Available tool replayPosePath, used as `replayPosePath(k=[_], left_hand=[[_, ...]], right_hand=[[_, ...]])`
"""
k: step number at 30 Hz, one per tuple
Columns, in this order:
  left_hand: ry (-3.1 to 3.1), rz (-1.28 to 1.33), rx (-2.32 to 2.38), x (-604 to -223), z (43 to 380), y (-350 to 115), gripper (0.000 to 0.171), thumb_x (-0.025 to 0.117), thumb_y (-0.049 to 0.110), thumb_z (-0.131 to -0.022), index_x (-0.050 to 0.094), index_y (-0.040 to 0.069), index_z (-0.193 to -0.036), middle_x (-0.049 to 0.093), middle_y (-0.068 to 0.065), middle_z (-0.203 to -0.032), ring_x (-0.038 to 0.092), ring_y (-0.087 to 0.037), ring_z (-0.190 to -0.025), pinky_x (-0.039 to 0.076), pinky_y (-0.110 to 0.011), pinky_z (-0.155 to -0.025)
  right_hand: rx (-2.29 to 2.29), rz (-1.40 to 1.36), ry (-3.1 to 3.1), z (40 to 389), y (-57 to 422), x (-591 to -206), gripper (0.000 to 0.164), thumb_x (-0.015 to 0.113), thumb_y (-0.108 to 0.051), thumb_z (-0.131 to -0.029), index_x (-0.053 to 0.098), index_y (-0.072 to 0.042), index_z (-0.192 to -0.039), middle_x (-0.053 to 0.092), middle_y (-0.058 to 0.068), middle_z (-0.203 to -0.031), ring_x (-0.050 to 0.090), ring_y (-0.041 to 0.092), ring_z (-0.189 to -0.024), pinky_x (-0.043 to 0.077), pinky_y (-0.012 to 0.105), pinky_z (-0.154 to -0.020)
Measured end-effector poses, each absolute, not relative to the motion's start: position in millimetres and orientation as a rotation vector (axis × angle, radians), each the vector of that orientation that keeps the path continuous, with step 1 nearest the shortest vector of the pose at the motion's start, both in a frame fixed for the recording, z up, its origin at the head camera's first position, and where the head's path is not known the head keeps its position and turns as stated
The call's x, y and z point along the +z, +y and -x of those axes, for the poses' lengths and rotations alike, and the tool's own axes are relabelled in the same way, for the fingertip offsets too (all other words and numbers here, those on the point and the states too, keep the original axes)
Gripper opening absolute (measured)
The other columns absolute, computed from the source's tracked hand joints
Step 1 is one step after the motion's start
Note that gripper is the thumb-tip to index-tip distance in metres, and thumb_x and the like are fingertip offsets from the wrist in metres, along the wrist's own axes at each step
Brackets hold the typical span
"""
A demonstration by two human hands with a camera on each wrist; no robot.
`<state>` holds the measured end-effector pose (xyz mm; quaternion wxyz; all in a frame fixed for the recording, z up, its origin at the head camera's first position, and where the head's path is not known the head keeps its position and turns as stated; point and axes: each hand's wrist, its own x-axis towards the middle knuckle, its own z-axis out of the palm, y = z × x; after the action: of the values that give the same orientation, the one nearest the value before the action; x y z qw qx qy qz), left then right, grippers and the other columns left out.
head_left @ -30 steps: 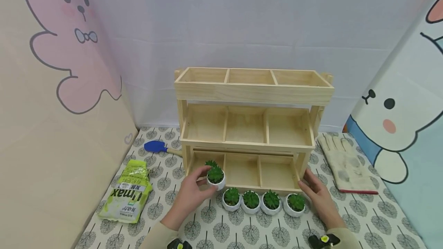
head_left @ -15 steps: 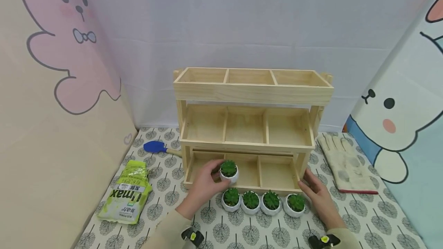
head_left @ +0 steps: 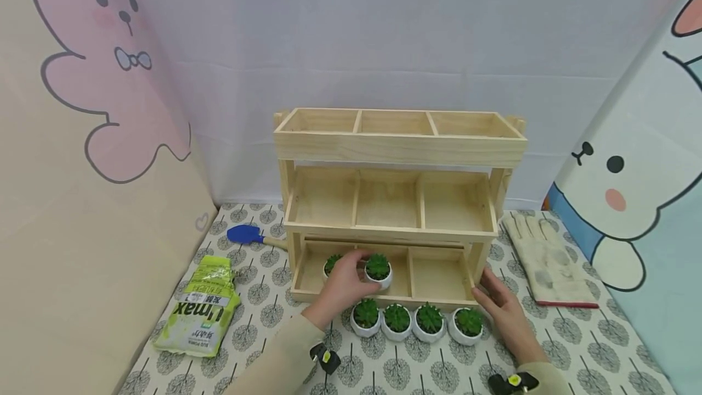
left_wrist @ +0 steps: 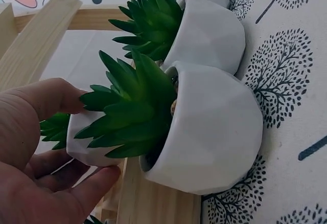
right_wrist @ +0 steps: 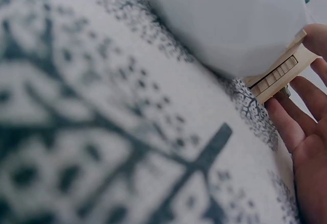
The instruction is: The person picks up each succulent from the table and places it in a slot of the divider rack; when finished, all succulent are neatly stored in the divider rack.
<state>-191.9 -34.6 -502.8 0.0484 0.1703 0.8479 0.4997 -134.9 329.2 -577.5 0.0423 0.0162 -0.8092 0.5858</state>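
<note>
My left hand (head_left: 347, 281) holds a small white pot with a green artificial succulent (head_left: 378, 270) over the middle compartment of the wooden plant stand's bottom tier (head_left: 442, 273). Thumb and fingers are on the pot's sides; in the left wrist view, a nearer potted succulent (left_wrist: 209, 127) partly covers the held pot (left_wrist: 89, 137). Another potted succulent (head_left: 331, 264) sits in the left compartment, partly behind my hand. At the tier's right end, my right hand (head_left: 507, 316) grips the stand's corner, thumb in front and fingers along the side. In the right wrist view, the hand (right_wrist: 311, 116) is partly cut off.
Several potted succulents (head_left: 397, 320) stand in a row before the stand. A blue trowel (head_left: 245, 233) and a green-and-white bag (head_left: 200, 309) lie left. White gloves (head_left: 548, 261) lie right. The middle tier (head_left: 388, 200) and top tier (head_left: 400, 146) each have three compartments.
My left hand has carried the pot rightward and slightly upward, from in front of the left compartment to the middle one. The right hand has stayed on the stand.
</note>
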Motion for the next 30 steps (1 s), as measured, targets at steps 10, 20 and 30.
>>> replayPosePath(k=[10,20,30], left_hand=[[2.630,-0.561,1.350,-511,203,-15,0.068,0.090,0.010,-0.076,0.059,-0.004,-0.135,0.065,-0.015,-0.123,0.063,-0.029,-0.105,0.057,-0.042,-0.086],[2.737,-0.554,1.216,-522,208,-2,0.062,0.092,0.014,-0.074,0.063,0.001,-0.127,0.066,-0.012,-0.119,0.064,-0.030,-0.106,0.057,-0.044,-0.091],[2.733,-0.534,1.201,-521,210,1,0.060,0.092,0.015,-0.075,0.062,0.002,-0.125,0.065,-0.013,-0.120,0.064,-0.030,-0.107,0.056,-0.044,-0.090]], right_hand=[[1.808,-0.057,-2.467,134,329,-579,0.069,0.060,-0.021,-0.108,0.024,-0.013,-0.167,0.030,0.024,-0.165,0.041,-0.009,-0.128,0.041,0.008,-0.099],[1.782,-0.003,-2.520,135,328,-574,0.072,0.060,-0.026,-0.108,0.021,-0.010,-0.167,0.030,0.024,-0.165,0.035,0.045,-0.146,0.038,0.007,-0.098],[1.785,-0.003,-2.507,135,327,-574,0.072,0.061,-0.025,-0.108,0.021,-0.011,-0.167,0.030,0.025,-0.165,0.036,0.041,-0.147,0.038,0.007,-0.099]])
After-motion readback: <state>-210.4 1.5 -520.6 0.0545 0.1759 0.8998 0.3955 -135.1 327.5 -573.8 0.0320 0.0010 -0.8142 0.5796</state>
